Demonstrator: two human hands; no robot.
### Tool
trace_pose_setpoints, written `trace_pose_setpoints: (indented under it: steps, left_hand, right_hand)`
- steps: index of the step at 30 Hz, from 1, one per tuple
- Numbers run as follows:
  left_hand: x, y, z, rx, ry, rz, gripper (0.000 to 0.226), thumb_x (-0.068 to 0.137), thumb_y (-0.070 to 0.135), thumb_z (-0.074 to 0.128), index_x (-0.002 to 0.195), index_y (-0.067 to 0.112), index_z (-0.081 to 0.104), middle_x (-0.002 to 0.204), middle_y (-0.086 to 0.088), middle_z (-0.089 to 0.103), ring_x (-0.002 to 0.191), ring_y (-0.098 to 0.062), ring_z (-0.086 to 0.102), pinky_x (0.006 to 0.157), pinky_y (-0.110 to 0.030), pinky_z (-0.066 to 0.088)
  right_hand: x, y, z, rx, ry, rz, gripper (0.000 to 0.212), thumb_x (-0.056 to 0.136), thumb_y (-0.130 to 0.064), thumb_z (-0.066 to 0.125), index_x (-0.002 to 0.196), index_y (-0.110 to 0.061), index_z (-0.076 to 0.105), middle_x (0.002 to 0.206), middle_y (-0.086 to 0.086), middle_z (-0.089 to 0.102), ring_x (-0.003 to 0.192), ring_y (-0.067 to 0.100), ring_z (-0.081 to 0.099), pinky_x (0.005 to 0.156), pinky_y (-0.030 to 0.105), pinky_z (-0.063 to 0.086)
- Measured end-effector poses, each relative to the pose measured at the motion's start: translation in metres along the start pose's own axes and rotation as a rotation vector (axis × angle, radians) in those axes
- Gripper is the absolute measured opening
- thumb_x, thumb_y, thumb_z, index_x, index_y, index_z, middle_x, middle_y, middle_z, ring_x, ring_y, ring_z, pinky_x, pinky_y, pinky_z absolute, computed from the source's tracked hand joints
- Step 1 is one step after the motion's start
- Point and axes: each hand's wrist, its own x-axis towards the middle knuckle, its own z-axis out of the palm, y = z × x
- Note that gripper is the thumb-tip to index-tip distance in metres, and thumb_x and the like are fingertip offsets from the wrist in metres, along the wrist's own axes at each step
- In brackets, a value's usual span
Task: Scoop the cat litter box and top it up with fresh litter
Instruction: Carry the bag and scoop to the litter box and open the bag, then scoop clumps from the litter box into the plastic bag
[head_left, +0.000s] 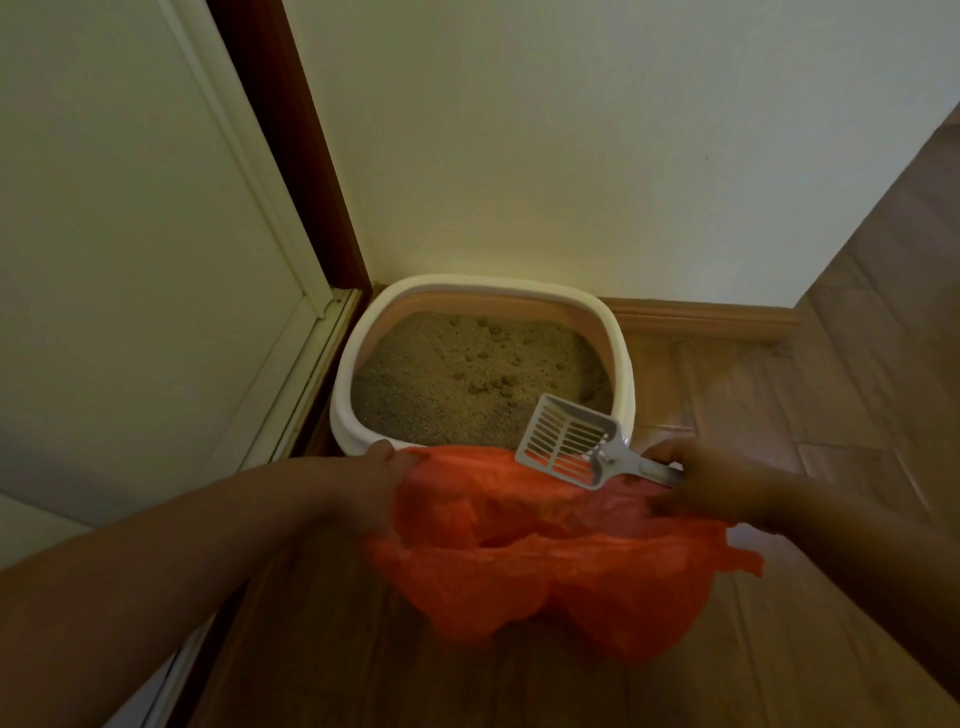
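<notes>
A white litter box (358, 332) stands in the corner against the wall, filled with brownish litter (457, 379) that shows several small clumps. In front of it an orange plastic bag (561, 561) is held with its mouth apart. My left hand (374, 478) grips the bag's left edge. My right hand (717, 478) holds the handle of a grey slotted scoop (566, 441) and also touches the bag's right edge. The scoop's blade is empty and hovers over the box's near right rim.
A white door (130, 260) with a dark frame (291, 156) stands at the left. The white wall (571, 156) rises behind the box, with a wooden skirting board (701, 317) along its foot. Wooden floor (779, 415) stretches to the right and in front.
</notes>
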Motion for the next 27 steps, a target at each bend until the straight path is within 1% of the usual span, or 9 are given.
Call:
trace_pose_setpoints:
  steps: [4, 6, 8, 10, 13, 15, 18, 21, 27]
  left_hand:
    - [0.006, -0.007, -0.001, -0.160, 0.070, 0.048, 0.114, 0.071, 0.035, 0.090, 0.157, 0.040, 0.014, 0.156, -0.001, 0.033, 0.134, -0.022, 0.047, 0.102, -0.038, 0.053]
    - [0.008, -0.009, -0.002, -0.203, 0.122, 0.070, 0.102, 0.075, 0.025, 0.086, 0.154, 0.041, 0.023, 0.150, 0.001, 0.039, 0.123, -0.019, 0.054, 0.091, -0.030, 0.057]
    - [0.008, -0.008, -0.004, -0.252, 0.178, 0.100, 0.092, 0.081, 0.015, 0.078, 0.153, 0.042, 0.027, 0.137, 0.002, 0.047, 0.102, -0.012, 0.062, 0.071, -0.020, 0.058]
    - [0.009, -0.009, -0.007, -0.343, 0.200, 0.114, 0.090, 0.083, 0.012, 0.075, 0.154, 0.040, 0.026, 0.126, 0.005, 0.052, 0.088, -0.007, 0.062, 0.058, -0.012, 0.052]
    - [0.013, -0.012, -0.010, -0.409, 0.226, 0.134, 0.098, 0.081, 0.010, 0.076, 0.155, 0.043, 0.021, 0.137, 0.004, 0.049, 0.091, -0.006, 0.059, 0.061, -0.012, 0.053]
    - [0.011, -0.010, -0.015, -0.424, 0.228, 0.133, 0.103, 0.079, 0.010, 0.077, 0.155, 0.048, 0.019, 0.138, 0.004, 0.046, 0.095, -0.009, 0.060, 0.067, -0.016, 0.057]
    - [0.010, -0.010, -0.026, -0.458, 0.230, 0.166, 0.105, 0.076, 0.011, 0.078, 0.154, 0.050, 0.020, 0.139, 0.002, 0.050, 0.103, -0.012, 0.063, 0.078, -0.027, 0.062]
    - [0.007, -0.007, -0.036, -0.497, 0.236, 0.197, 0.099, 0.077, 0.012, 0.076, 0.154, 0.045, 0.026, 0.137, 0.001, 0.056, 0.103, -0.009, 0.064, 0.079, -0.023, 0.060]
    - [0.018, 0.018, -0.036, -0.362, 0.181, 0.227, 0.099, 0.085, 0.023, 0.075, 0.159, 0.040, 0.012, 0.143, -0.002, 0.050, 0.118, -0.017, 0.057, 0.084, -0.022, 0.049]
  right_hand:
    - [0.007, 0.010, -0.008, 0.184, -0.038, 0.018, 0.021, 0.089, -0.016, 0.073, 0.108, -0.024, 0.071, 0.108, -0.001, 0.069, 0.086, 0.017, 0.072, 0.064, 0.020, 0.058]
    - [0.011, 0.013, -0.012, 0.268, -0.056, 0.010, 0.022, 0.088, -0.024, 0.074, 0.111, -0.026, 0.073, 0.119, -0.013, 0.063, 0.099, 0.020, 0.071, 0.073, 0.029, 0.061]
    - [0.018, 0.015, -0.016, 0.213, 0.033, -0.003, 0.032, 0.082, -0.039, 0.077, 0.113, -0.031, 0.073, 0.125, -0.024, 0.052, 0.105, 0.016, 0.064, 0.073, 0.028, 0.061]
    - [0.027, 0.015, -0.020, 0.122, 0.154, -0.009, 0.034, 0.078, -0.051, 0.075, 0.108, -0.034, 0.072, 0.114, -0.015, 0.064, 0.096, 0.014, 0.067, 0.074, 0.034, 0.062]
    - [0.033, -0.008, -0.026, 0.009, 0.273, -0.016, 0.021, 0.085, -0.042, 0.074, 0.102, -0.029, 0.072, 0.086, -0.001, 0.072, 0.077, 0.015, 0.070, 0.073, 0.043, 0.061]
    - [0.038, -0.033, -0.032, -0.041, 0.329, -0.017, 0.026, 0.086, -0.035, 0.076, 0.109, -0.027, 0.067, 0.091, -0.004, 0.070, 0.081, 0.012, 0.067, 0.071, 0.032, 0.056]
    - [0.048, -0.067, -0.041, 0.017, 0.364, 0.040, 0.033, 0.083, -0.039, 0.078, 0.109, -0.026, 0.061, 0.098, -0.002, 0.068, 0.086, 0.016, 0.066, 0.071, 0.033, 0.056]
    - [0.058, -0.091, -0.053, -0.153, 0.325, 0.053, 0.039, 0.083, -0.040, 0.078, 0.114, -0.023, 0.061, 0.104, -0.002, 0.063, 0.093, 0.017, 0.061, 0.064, 0.024, 0.044]
    - [0.100, -0.088, -0.049, -0.402, 0.280, 0.049, 0.032, 0.082, -0.042, 0.077, 0.101, -0.017, 0.069, 0.097, 0.003, 0.070, 0.086, 0.017, 0.063, 0.072, 0.030, 0.052]
